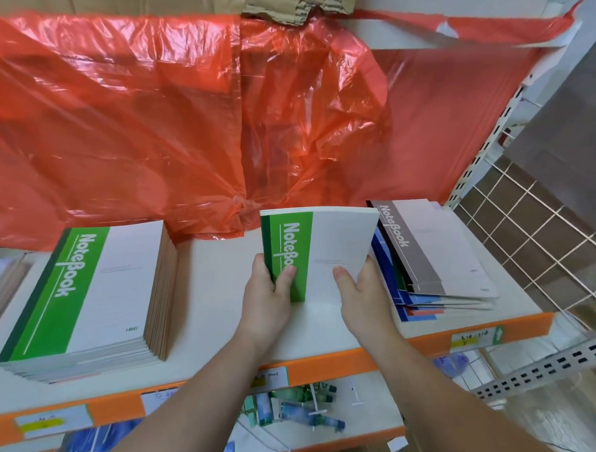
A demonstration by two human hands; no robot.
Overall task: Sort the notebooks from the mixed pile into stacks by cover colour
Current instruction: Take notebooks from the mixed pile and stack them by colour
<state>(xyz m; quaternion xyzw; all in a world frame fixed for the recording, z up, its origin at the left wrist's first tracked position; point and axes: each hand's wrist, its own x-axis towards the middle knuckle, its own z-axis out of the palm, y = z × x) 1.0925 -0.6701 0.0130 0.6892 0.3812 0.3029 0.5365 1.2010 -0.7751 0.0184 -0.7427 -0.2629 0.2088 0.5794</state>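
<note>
Between left hand, pinching the spine, and right hand, clasping the opposite edge, green notebooks stand on edge on the shelf; gripped only sideways, middle ones could slip out before reaching the stack left of the grip.

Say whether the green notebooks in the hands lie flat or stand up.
Standing up: the held notebooks rest on their lower edge on the shelf.

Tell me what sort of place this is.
Probably a stationery shop or its stockroom: handwritten labels along the orange shelf edge, a tall stack of identical green notebooks, and a wire mesh panel on a slotted upright.
</note>
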